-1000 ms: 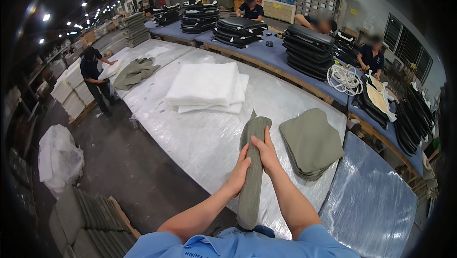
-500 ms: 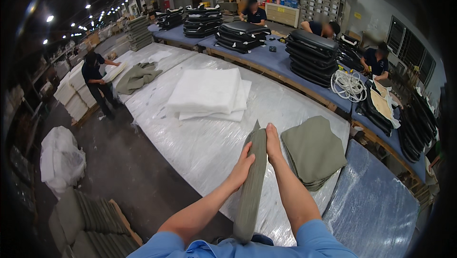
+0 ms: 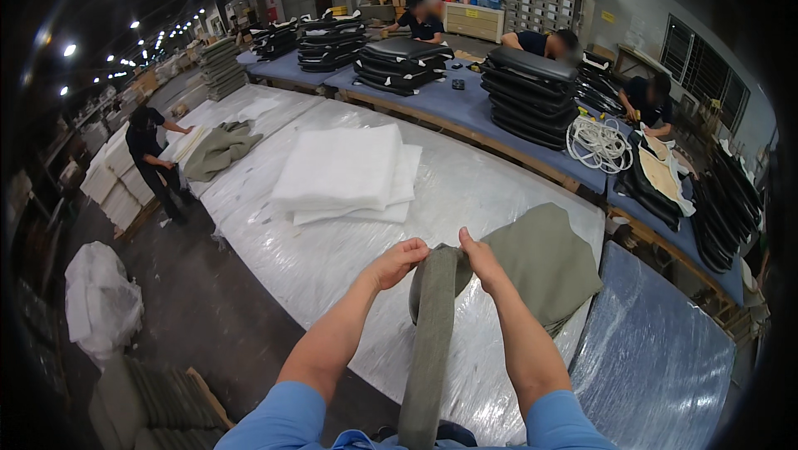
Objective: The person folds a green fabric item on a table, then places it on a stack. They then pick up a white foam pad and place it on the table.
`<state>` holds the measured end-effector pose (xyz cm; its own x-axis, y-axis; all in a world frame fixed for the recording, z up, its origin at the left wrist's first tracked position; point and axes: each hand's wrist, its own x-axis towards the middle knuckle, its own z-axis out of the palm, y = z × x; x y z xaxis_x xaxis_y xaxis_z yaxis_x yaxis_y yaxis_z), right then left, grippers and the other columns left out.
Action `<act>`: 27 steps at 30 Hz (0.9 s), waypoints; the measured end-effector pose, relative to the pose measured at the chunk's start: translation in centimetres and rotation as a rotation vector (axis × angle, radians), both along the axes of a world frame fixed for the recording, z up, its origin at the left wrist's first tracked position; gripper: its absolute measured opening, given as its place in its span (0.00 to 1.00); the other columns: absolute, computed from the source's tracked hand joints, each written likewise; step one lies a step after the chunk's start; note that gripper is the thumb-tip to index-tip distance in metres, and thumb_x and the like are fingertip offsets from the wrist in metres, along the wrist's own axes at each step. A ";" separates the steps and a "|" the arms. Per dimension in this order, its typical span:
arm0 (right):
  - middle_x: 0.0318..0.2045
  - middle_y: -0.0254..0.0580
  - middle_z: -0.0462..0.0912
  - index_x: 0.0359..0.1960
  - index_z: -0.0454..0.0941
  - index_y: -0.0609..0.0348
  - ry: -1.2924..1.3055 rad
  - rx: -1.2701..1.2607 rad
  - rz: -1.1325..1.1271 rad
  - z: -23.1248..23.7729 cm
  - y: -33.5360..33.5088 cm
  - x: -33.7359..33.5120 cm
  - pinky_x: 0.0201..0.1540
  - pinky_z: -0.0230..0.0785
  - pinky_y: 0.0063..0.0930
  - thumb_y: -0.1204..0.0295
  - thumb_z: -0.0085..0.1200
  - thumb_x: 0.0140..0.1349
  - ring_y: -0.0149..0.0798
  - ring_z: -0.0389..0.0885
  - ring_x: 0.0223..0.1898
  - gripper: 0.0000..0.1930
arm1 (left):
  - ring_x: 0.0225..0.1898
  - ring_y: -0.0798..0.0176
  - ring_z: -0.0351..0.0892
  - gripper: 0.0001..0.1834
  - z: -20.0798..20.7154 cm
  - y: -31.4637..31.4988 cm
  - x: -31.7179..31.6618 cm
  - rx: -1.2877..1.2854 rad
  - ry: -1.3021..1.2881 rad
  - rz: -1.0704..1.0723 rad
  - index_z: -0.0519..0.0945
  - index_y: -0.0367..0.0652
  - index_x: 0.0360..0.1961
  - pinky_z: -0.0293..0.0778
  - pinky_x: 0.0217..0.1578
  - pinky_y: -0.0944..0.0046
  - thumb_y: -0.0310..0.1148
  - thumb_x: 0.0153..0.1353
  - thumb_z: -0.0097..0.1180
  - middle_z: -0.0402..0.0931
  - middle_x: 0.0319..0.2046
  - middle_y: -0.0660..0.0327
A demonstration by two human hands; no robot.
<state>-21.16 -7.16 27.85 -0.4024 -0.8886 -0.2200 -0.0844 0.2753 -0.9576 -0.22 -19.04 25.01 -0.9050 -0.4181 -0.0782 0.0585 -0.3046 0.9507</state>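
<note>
While plastic-wrapped table (image 3: pixel 299 255) runs beneath white wadding stack (image 3: pixel 337 167), green cloth pile (image 3: pixel 549 259) lies right of and nearer than stack. Green cushion (image 3: pixel 434 334), edge-up, on near side of stack: likely light, soft, not slippery; best held at far corners, both sides. Left hand (image 3: pixel 401 262) pinches its far end; right hand (image 3: pixel 484 262) at same end, fingers partly hidden, cannot tell if pinching.

A grey-green fabric cushion (image 3: pixel 431 342) is being held narrow edge up, nearer than the stack of white padding (image 3: pixel 341 169).

Its long, nearly straight edge band is pointing toward the stack of white padding, and its cloth is creasing at the far end; the cushion is standing slightly right of that stack, its near end running toward the wearer.
</note>
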 end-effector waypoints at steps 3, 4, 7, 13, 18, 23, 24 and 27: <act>0.32 0.26 0.78 0.30 0.79 0.56 -0.137 -0.103 0.184 0.2 -0.7 -1.0 0.46 0.67 0.29 0.47 0.50 0.75 0.27 0.72 0.37 0.25 | 0.58 0.66 0.71 0.29 0.2 -0.9 0.1 0.012 -0.031 -0.031 0.75 0.47 0.61 0.62 0.62 0.60 0.58 0.72 0.53 0.77 0.55 0.66; 0.32 0.23 0.76 0.31 0.78 0.54 -0.152 -0.156 0.229 -0.1 -0.6 -1.9 0.44 0.66 0.26 0.50 0.51 0.76 0.24 0.71 0.36 0.22 | 0.61 0.65 0.70 0.33 0.4 -0.2 -0.9 0.073 -0.058 -0.062 0.73 0.46 0.65 0.61 0.64 0.59 0.60 0.72 0.53 0.76 0.58 0.64; 0.29 0.20 0.73 0.32 0.78 0.53 -0.489 -0.433 0.039 -0.1 -1.1 -1.1 0.40 0.62 0.22 0.57 0.52 0.77 0.21 0.66 0.33 0.16 | 0.68 0.62 0.65 0.42 0.3 0.2 -1.8 0.171 -0.201 -0.091 0.66 0.44 0.74 0.57 0.69 0.57 0.64 0.71 0.51 0.71 0.67 0.61; 0.30 0.22 0.77 0.34 0.78 0.55 -0.229 -0.328 0.025 0.4 -0.5 0.8 0.41 0.65 0.23 0.56 0.52 0.77 0.22 0.71 0.35 0.17 | 0.63 0.66 0.71 0.37 -0.6 -1.0 -0.7 0.167 -0.105 -0.103 0.73 0.41 0.67 0.62 0.66 0.58 0.59 0.69 0.57 0.76 0.62 0.63; 0.24 0.22 0.72 0.28 0.78 0.56 -0.005 -0.262 -0.033 1.3 -0.7 0.9 0.34 0.61 0.25 0.58 0.52 0.77 0.23 0.65 0.29 0.19 | 0.56 0.70 0.75 0.25 -0.5 -1.5 -0.3 0.068 -0.005 -0.175 0.78 0.42 0.62 0.66 0.61 0.63 0.45 0.71 0.60 0.81 0.54 0.68; 0.22 0.24 0.70 0.27 0.76 0.57 0.021 -0.271 -0.301 0.6 -2.0 1.8 0.31 0.60 0.26 0.59 0.52 0.77 0.24 0.63 0.27 0.20 | 0.50 0.70 0.78 0.15 0.1 1.5 -2.7 0.101 0.142 0.090 0.81 0.44 0.55 0.71 0.56 0.64 0.39 0.73 0.58 0.83 0.47 0.67; 0.22 0.24 0.69 0.26 0.76 0.58 -0.021 -0.289 -0.348 0.5 -2.2 1.9 0.31 0.59 0.26 0.59 0.51 0.77 0.24 0.63 0.26 0.21 | 0.47 0.71 0.78 0.14 0.0 2.5 -3.4 0.117 0.150 0.166 0.81 0.44 0.53 0.71 0.54 0.64 0.39 0.74 0.57 0.83 0.45 0.68; 0.18 0.31 0.69 0.22 0.72 0.65 -0.010 -0.315 -0.453 0.8 -2.6 3.1 0.30 0.60 0.34 0.57 0.52 0.75 0.28 0.63 0.25 0.26 | 0.40 0.73 0.77 0.11 -0.5 4.3 -4.5 0.099 0.157 0.411 0.81 0.44 0.47 0.73 0.46 0.67 0.40 0.76 0.55 0.82 0.39 0.70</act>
<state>-18.10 -9.81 28.66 -0.7591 -0.6506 0.0224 -0.0141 -0.0180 -0.9997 -4.73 -14.78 24.51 -0.6693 -0.7429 -0.0112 0.3349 -0.3151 0.8880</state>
